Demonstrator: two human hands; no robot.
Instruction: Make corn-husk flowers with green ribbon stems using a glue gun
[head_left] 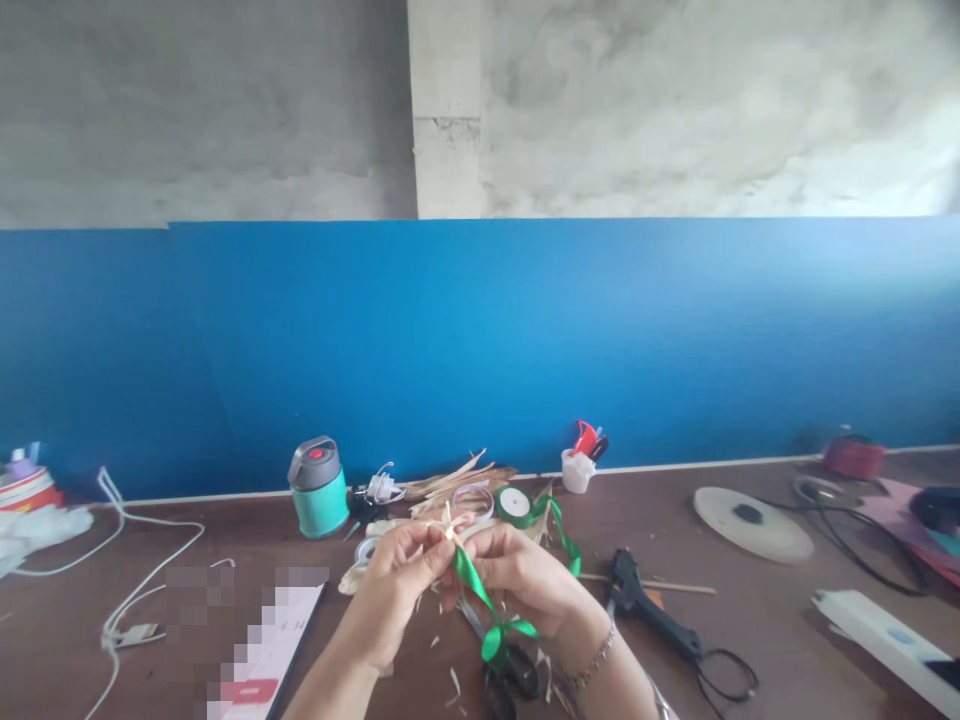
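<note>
Just above the desk, my left hand (405, 575) has its fingers pinched on a small pale straw-like piece (449, 522) with thin points sticking up. My right hand (517, 570) meets it from the right, fingers closed around a green ribbon (469, 575) at the base of that piece. The ribbon hangs down in curls beneath my hands. Black-handled scissors (511, 680) lie below, partly covered by the ribbon. Behind my hands are a green ribbon spool (514, 505) and a pile of dry husk strips (457, 482).
A teal jar (319, 490) stands at the back left, a white cup with pens (577, 472) at the back centre. To the right lie a black glue gun (652, 610), a thin stick, a round lid (752, 525) and a white box (889, 640). White cables (150, 570) cross the left side.
</note>
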